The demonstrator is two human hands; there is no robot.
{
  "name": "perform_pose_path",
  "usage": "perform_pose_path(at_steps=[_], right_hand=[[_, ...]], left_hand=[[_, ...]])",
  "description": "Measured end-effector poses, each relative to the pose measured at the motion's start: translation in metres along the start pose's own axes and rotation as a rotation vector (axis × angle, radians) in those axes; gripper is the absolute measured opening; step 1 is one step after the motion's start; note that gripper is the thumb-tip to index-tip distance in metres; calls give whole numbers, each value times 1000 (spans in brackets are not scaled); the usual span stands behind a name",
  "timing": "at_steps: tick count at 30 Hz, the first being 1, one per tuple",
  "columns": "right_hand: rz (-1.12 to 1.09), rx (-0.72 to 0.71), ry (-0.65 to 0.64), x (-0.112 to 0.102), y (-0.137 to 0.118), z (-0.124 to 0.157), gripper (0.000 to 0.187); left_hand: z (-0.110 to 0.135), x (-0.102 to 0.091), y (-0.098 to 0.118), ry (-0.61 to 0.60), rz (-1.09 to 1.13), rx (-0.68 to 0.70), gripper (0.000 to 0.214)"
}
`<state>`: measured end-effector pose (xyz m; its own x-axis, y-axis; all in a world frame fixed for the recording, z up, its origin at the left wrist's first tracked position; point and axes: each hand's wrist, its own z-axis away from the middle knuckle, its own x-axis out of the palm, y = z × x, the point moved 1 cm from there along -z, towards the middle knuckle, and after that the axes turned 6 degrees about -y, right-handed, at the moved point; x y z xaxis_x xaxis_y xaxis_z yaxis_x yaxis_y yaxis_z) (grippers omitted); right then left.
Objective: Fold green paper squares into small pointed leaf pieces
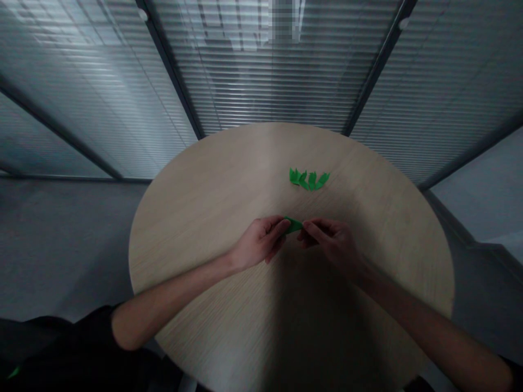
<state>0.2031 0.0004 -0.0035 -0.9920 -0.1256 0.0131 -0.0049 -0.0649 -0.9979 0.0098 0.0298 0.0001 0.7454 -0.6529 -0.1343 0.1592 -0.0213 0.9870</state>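
Head view, centre of the frame: your left hand (263,239) and right hand (330,239) pinch opposite ends of a small green piece (293,225) over the worktop (192,212). Working it with the fingertips looks like the step in hand; the next move likely calls for a steady pinch at both ends. Jagged green bits (312,181) lie in a row higher up, right of centre.

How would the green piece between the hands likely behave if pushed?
The green piece looks small, so it is probably light. Spanning from the left hand to the right hand without visible sag, it seems more stiff than floppy. Its flat, angular outline suggests it would slide rather than roll.
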Motion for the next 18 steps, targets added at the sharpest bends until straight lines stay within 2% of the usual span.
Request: perform_pose_path(at_steps=[5, 10, 12, 15, 18], right_hand=[[-9, 5, 33, -1, 3, -1, 41], [-36, -11, 20, -2, 3, -2, 40], [-39, -7, 8, -2, 2, -2, 42], [-35, 8, -26, 0, 2, -2, 45], [-46, 8, -58, 1, 2, -2, 47]], left_hand=[[1, 1, 0, 2, 5, 48, 38], [3, 2, 1, 47, -6, 124, 68], [3, 1, -1, 46, -12, 127, 58], [1, 0, -4, 31, 25, 107, 29], [-1, -2, -4, 87, 21, 102, 29]])
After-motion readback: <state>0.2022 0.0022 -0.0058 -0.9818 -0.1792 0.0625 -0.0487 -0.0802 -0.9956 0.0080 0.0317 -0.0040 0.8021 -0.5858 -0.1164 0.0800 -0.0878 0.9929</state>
